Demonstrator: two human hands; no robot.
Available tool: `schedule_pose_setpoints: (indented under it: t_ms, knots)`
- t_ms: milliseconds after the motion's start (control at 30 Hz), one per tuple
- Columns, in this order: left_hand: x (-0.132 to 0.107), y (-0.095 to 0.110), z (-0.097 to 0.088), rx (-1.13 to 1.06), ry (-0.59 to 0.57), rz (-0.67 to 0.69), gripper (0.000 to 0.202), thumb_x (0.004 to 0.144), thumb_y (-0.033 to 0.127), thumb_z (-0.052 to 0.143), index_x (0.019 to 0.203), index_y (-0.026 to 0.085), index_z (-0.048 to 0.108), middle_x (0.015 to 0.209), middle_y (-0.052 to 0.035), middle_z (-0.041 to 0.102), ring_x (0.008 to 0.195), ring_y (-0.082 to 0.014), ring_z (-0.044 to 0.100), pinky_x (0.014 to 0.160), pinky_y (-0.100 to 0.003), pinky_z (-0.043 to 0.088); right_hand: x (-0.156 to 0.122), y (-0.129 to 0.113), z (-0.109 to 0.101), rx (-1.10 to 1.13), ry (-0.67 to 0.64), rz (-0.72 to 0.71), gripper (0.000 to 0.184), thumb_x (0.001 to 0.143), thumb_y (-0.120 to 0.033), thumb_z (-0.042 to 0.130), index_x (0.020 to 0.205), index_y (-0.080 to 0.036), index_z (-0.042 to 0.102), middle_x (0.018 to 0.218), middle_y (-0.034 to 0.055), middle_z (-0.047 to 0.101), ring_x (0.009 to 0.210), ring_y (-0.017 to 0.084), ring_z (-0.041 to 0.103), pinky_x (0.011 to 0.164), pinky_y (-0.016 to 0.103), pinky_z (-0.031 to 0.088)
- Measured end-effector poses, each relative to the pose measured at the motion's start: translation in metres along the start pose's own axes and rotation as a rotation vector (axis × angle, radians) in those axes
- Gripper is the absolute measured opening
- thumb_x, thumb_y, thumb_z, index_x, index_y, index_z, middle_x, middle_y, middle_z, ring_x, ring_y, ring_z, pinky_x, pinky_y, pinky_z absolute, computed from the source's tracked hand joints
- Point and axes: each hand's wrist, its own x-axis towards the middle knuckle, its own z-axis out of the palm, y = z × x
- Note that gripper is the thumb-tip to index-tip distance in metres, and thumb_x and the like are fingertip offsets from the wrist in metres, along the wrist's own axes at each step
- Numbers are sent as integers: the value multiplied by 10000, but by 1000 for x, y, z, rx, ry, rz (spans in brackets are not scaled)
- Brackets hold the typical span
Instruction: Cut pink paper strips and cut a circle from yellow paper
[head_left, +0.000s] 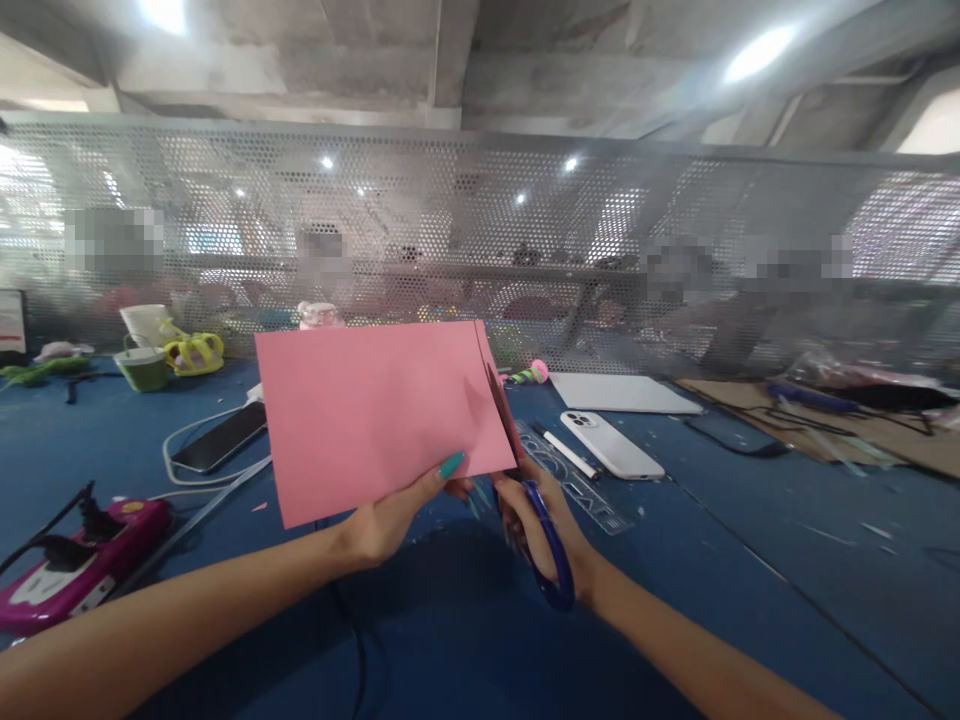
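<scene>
A sheet of pink paper [375,420] is held up above the blue table, tilted toward me. My left hand [394,515] pinches its lower edge, with the thumb on the front and the fingers behind. Blue-handled scissors [556,560] are in my right hand [551,525], whose fingers pass through the handle loops. The dark blades lie along the paper's right side, and a narrow strip at that side stands partly apart from the sheet. Part of my right hand's fingers is hidden by the handles.
Right of the paper lie a white phone [615,445], a marker [566,450], a clear stencil ruler [592,500] and a white pad [626,392]. To the left are a dark phone [221,438], a magenta power strip [97,560] and a green cup [142,368]. A perforated metal screen [420,220] stands behind.
</scene>
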Motion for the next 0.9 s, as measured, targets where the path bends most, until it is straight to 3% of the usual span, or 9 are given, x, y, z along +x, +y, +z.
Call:
schedule_pose_setpoints:
  t_ms: [267, 433, 900]
  knots:
    - [1, -3, 0, -66, 3, 12, 305, 773, 488, 499, 714, 228, 647, 755, -27, 652, 768, -209, 596, 802, -338, 462, -2, -1, 0, 31, 7, 12, 330, 650, -451, 614, 692, -207, 396, 448, -107, 330, 293, 49, 332, 277, 179, 262]
    - [0, -4, 0, 15, 3, -41, 349, 810, 466, 452, 721, 192, 648, 788, -36, 662, 814, -202, 596, 875, -347, 422, -1, 2, 0, 7, 0, 21, 319, 680, -469, 579, 710, -203, 406, 445, -107, 342, 290, 46, 344, 279, 168, 280]
    - [0, 0, 0, 60, 20, -33, 344, 810, 458, 457, 674, 205, 646, 757, -21, 662, 797, -189, 604, 852, -322, 448, -1, 1, 0, -32, 11, -9, 324, 694, -492, 562, 724, -192, 441, 427, -107, 343, 277, 54, 357, 281, 176, 309]
